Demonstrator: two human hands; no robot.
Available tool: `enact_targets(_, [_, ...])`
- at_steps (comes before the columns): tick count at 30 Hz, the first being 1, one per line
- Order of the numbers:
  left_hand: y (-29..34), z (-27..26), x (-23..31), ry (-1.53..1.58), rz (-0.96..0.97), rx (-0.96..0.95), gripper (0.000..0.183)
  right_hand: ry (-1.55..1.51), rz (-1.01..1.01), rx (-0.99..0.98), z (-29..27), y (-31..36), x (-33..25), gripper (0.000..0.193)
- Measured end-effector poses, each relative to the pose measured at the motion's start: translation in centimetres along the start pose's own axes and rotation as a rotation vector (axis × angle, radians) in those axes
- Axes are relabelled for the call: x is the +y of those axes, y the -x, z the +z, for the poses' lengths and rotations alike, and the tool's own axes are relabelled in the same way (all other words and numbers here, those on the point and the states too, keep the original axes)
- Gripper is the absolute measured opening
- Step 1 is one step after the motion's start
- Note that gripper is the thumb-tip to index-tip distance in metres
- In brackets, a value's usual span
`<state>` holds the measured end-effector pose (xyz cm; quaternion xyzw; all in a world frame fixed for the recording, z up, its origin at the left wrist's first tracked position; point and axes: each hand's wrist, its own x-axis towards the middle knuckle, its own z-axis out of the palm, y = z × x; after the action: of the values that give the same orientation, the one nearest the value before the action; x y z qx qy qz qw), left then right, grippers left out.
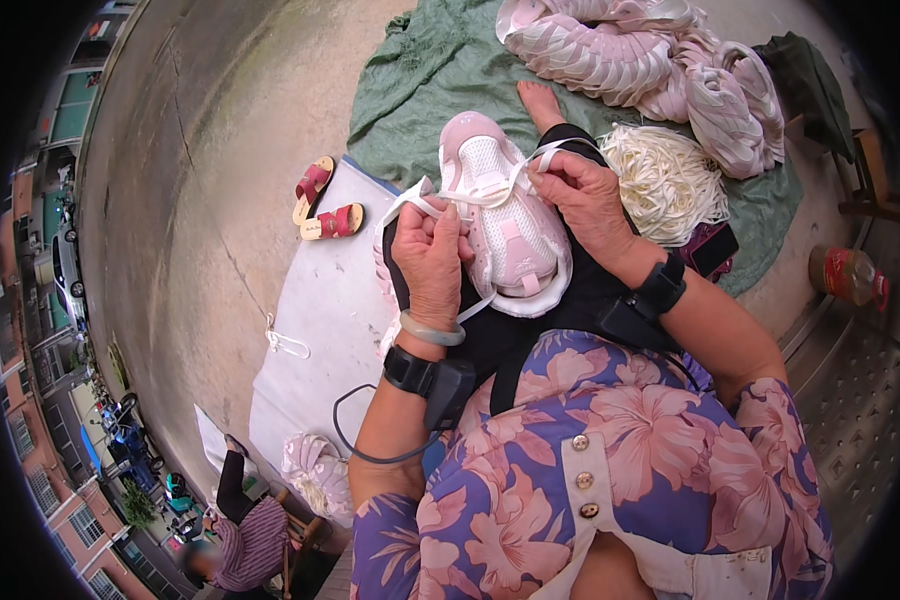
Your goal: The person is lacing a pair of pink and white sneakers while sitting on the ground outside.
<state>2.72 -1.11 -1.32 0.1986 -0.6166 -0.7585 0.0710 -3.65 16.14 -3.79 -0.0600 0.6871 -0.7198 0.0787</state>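
A pink and white shoe upper (510, 235) lies across my lap, its mesh toe pointing away from me. White shoelace (545, 158) runs over its middle. My left hand (432, 240) pinches the lace at the left side of the upper. On the other side, my right hand (588, 205) has thumb and fingertips closed on another stretch of the lace. A loose length of lace hangs down beside my left wrist.
A heap of white laces (663, 183) sits right of my leg on a green cloth (410, 85). Beyond are bundled pink-white uppers (610, 55). A phone (712, 248) lies near the heap, beside a plastic jug (842, 276). Red sandals (332, 222) stand left; another person (255, 545) sits lower left.
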Motion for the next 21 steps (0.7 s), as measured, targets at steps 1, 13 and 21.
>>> enact_targets(1, [0.0,0.1,0.0,0.001,0.013,0.001,0.007,-0.004,-0.011,-0.006,0.0,0.0,0.0,0.007])
enact_targets(13, [-0.1,-0.1,-1.0,-0.249,0.199,0.057,0.009,0.454,-0.356,-0.062,0.1,0.1,-0.1,0.011])
enact_targets(21, [-0.6,-0.4,-2.0,-0.435,0.321,0.068,0.01,0.471,-0.425,-0.068,-0.1,-0.1,-0.8,0.021])
